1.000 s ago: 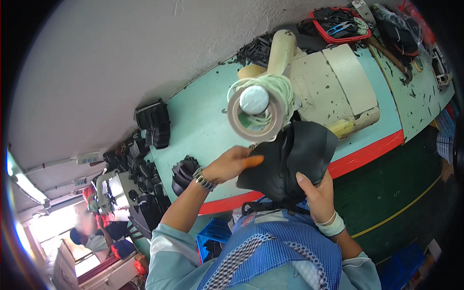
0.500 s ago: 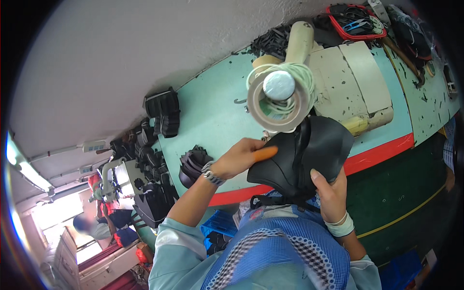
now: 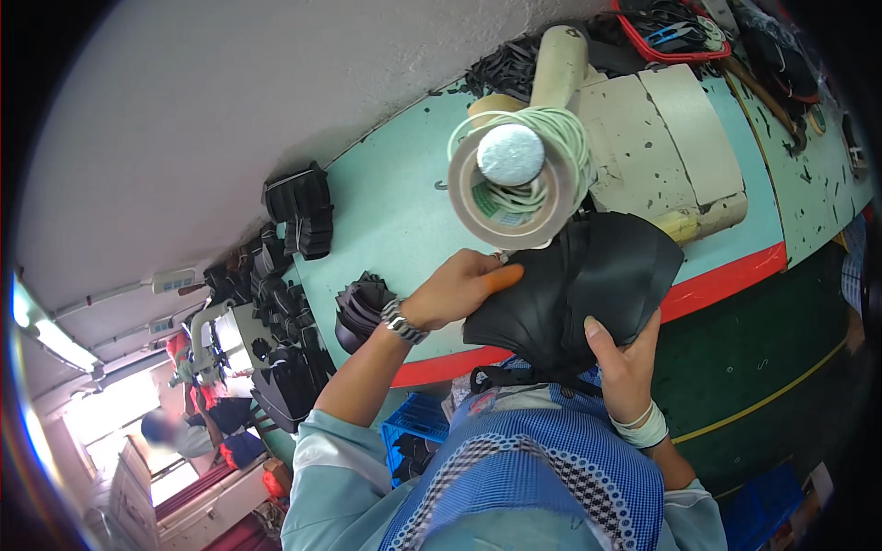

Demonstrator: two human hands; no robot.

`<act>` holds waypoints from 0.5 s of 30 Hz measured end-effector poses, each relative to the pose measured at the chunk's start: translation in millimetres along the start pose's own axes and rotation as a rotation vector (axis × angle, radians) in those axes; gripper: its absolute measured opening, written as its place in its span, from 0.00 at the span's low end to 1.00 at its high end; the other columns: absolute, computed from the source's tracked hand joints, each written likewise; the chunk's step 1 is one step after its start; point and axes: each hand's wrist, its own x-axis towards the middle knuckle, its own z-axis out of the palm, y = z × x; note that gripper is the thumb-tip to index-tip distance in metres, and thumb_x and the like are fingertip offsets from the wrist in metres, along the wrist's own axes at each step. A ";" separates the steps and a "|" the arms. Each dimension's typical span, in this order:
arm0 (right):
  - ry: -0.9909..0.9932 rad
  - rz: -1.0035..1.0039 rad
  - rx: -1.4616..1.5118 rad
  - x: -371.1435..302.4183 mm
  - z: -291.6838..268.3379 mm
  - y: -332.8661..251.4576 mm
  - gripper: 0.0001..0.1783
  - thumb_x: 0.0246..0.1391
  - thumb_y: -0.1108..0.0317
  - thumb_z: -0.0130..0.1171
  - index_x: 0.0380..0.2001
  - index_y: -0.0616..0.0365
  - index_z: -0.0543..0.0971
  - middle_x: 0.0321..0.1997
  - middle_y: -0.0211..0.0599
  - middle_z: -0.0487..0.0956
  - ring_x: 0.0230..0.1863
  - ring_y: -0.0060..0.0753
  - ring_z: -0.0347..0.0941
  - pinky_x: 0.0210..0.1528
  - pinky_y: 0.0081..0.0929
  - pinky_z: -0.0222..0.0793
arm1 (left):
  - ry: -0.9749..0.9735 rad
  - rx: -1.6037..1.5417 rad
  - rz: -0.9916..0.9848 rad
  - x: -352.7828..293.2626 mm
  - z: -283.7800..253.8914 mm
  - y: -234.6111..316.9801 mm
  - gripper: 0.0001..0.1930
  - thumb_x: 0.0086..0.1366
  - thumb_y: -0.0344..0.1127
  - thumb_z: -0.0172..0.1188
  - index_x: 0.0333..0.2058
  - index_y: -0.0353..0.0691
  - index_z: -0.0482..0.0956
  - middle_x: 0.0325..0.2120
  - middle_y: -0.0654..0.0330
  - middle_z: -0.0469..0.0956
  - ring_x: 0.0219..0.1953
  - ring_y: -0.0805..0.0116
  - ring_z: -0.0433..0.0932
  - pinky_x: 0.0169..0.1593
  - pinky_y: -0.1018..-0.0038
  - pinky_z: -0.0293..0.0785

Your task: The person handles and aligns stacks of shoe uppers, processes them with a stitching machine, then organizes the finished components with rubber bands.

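A black, smooth leather piece [image 3: 629, 266] with a seam or fold down its middle lies spread under the head of a cream sewing machine [image 3: 689, 129]. My left hand [image 3: 459, 289], wearing an orange finger cover and a metal watch, presses on the piece's left upper edge close to the needle area. My right hand [image 3: 625, 367] grips its lower right edge, thumb on top and fingers underneath. A tape roll [image 3: 459, 202] and coiled pale green cord [image 3: 574, 138] sit on the machine head and hide the needle.
On the green table [image 3: 386, 184], a stack of black pieces [image 3: 363, 312] lies left of my wrist and bundles [image 3: 299, 202] rest by the wall. Dark scraps [image 3: 505, 69] and a red basket [image 3: 675, 50] are at the back. A blue crate [image 3: 413, 418] stands below; a person works far left.
The leather's raised middle fold has flattened, and its right half is spread wider. Both hands keep their holds, and the whole view has shifted slightly.
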 end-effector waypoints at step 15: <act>0.009 -0.009 0.041 -0.3 -1.5 -2.9 0.31 0.52 0.74 0.56 0.54 0.69 0.53 0.50 0.49 0.67 0.50 0.33 0.67 0.52 0.27 0.65 | -0.011 -0.295 0.143 -9.5 11.0 -1.3 0.15 0.64 0.40 0.56 0.36 0.30 0.79 0.26 0.65 0.79 0.23 0.84 0.73 0.26 0.84 0.70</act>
